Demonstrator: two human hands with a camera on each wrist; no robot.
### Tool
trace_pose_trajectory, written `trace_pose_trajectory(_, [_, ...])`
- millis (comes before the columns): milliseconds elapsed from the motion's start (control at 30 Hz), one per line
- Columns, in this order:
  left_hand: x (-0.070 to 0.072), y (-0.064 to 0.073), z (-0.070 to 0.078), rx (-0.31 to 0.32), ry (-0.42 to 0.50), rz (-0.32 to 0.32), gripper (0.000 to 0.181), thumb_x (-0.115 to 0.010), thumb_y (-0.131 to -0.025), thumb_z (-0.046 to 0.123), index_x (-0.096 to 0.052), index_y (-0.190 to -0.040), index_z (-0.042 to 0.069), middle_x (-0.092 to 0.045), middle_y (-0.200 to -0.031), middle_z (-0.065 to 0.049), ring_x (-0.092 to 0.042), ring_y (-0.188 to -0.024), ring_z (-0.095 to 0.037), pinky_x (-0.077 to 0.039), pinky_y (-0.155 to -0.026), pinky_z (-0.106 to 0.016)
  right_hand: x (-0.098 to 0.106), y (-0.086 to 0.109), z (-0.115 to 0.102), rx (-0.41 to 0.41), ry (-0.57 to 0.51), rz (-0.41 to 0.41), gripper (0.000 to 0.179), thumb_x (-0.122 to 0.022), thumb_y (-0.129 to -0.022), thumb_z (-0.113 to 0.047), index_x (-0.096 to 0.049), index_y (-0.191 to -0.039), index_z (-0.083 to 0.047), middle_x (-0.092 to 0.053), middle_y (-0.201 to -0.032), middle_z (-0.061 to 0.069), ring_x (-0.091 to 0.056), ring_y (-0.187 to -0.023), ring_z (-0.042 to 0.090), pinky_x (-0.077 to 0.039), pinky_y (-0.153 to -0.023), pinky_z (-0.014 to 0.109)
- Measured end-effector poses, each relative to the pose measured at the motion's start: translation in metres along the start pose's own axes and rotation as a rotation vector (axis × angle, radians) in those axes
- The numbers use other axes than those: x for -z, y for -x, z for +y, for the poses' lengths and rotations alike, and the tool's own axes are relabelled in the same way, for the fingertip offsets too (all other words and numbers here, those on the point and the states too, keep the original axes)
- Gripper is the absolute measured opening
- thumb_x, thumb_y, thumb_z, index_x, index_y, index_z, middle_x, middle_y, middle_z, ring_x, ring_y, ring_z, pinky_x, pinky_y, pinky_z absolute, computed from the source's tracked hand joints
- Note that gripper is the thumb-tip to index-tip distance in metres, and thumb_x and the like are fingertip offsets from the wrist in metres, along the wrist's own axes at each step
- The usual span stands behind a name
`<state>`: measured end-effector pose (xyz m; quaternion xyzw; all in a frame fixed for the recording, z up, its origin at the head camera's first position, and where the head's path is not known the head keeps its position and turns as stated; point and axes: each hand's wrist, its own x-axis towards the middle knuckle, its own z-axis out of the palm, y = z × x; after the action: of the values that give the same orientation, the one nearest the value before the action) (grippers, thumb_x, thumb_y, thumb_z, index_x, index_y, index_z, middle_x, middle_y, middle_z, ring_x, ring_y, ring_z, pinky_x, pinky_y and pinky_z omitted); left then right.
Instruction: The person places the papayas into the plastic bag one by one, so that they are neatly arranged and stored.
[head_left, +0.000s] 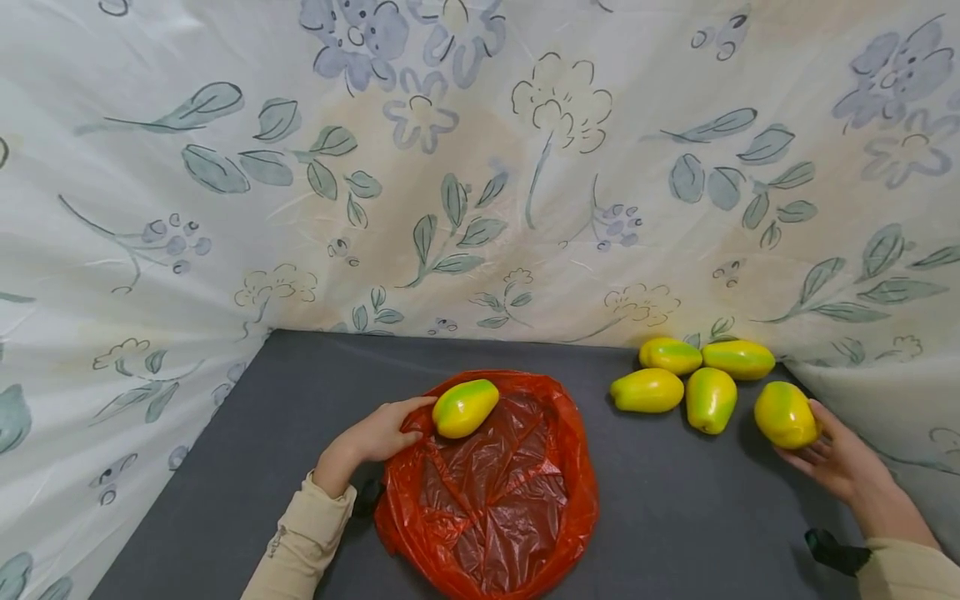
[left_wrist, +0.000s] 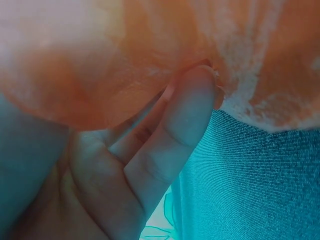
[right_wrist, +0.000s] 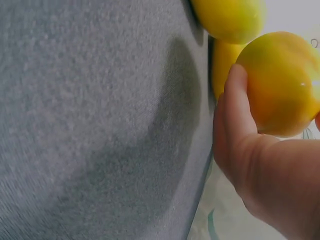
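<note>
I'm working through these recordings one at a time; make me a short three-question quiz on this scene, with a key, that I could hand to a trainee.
1. How many yellow-green fruits show in the head view in all?
2. True or false: in the head view, the red bag lies to the right of the grouped fruits.
3. What does the right hand hold?
A) nothing
B) one of the fruits
C) the edge of the bag

Key:
1. Six: four grouped on the dark table, one in the right hand and one within the bag's outline, near the left hand.
2. False; it lies to their left.
3. B.
</note>
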<state>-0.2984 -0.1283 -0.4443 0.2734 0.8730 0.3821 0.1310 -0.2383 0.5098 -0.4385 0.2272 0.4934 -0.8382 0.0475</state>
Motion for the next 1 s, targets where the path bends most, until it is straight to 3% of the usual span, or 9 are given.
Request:
trace_pose_trajectory(133, [0.0, -0.001, 0.0, -0.001, 0.016, -0.005, 0.056, -0.06, -0.09, -0.001, -0.039, -0.142, 0.0, -0.053, -0.126, -0.022, -0.063, -0.066, -0.011, -0.056, -0.064, -0.029, 0.0, 0.003, 0.001, -0.004, -0.078, -0.068, 0.011, -0.057, -0.093, -0.039, -0.058, -0.098, -0.03, -0.051, -0.092, -0.003, -0.06, -0.076, 0.02, -0.052, -0.079, 0.051])
trace_pose_trajectory(267, [0.0, 0.0, -0.001, 0.0, 0.021, -0.006, 0.056, -0.06, -0.09, -0.001, -0.039, -0.142, 0.0, -0.054, -0.125, -0.022, -0.063, -0.065, -0.011, -0.056, -0.063, -0.029, -0.001, 0.004, 0.005, -0.019, -0.129, -0.09, 0.016, -0.057, -0.093, -0.039, -0.061, -0.091, -0.024, -0.057, -0.084, 0.001, -0.061, -0.077, 0.023, -0.05, -0.082, 0.053])
trace_pose_trajectory(467, [0.0, 0.0, -0.001, 0.004, 0.023, -0.005, 0.056, -0.061, -0.09, -0.002, -0.04, -0.142, 0.0, -0.053, -0.126, -0.022, -0.063, -0.066, -0.012, -0.056, -0.064, -0.03, -0.003, 0.006, 0.009, -0.043, -0.205, -0.115, 0.022, -0.057, -0.094, -0.039, -0.063, -0.089, -0.018, -0.057, -0.084, 0.005, -0.061, -0.079, 0.027, -0.046, -0.089, 0.053])
trace_pose_trajectory(767, [0.0, 0.0, 0.001, 0.013, 0.019, -0.005, 0.056, -0.06, -0.09, -0.002, -0.04, -0.142, 0.0, -0.054, -0.125, -0.021, -0.063, -0.066, -0.012, -0.056, -0.064, -0.03, -0.014, 0.01, 0.01, -0.006, -0.235, -0.242, 0.023, -0.05, -0.098, -0.036, -0.064, -0.097, -0.016, -0.056, -0.093, 0.008, -0.06, -0.087, 0.03, -0.045, -0.092, 0.051])
trace_pose_trajectory(1000, [0.0, 0.0, 0.002, 0.02, 0.031, -0.008, 0.056, -0.06, -0.09, -0.002, -0.04, -0.142, 0.001, -0.054, -0.124, -0.021, -0.064, -0.067, -0.013, -0.056, -0.065, -0.031, -0.033, 0.017, 0.009, 0.04, -0.178, -0.32, 0.023, -0.046, -0.101, -0.033, -0.064, -0.104, -0.02, -0.056, -0.099, 0.007, -0.06, -0.092, 0.028, -0.046, -0.09, 0.05])
